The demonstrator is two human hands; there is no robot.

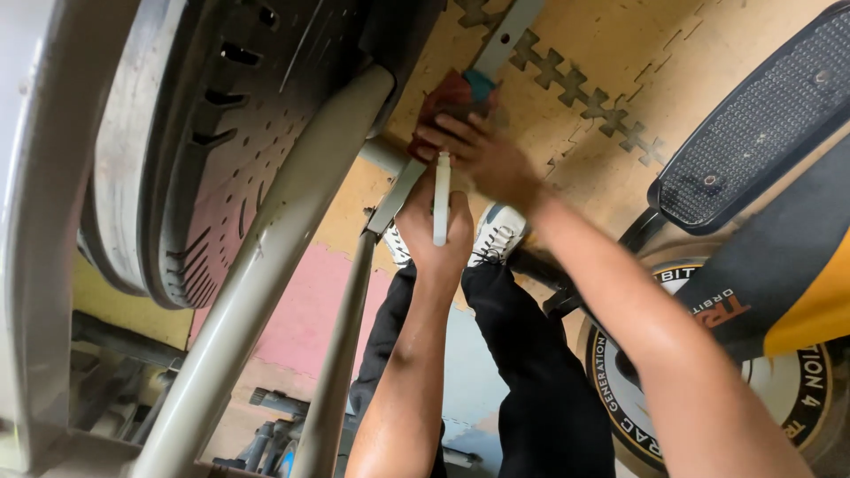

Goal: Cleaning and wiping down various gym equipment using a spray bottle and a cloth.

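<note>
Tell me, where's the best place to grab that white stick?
Probably its lower half. The white stick stands upright in the left hand, its top end free near the right hand and red cloth. Come from the side, wrapping fingers round its thin shaft.

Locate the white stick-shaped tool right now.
In the head view, centre frame: the white stick-shaped tool stands upright in the left hand, just below the right hand pressing a red cloth against the grey metal bar.
</note>
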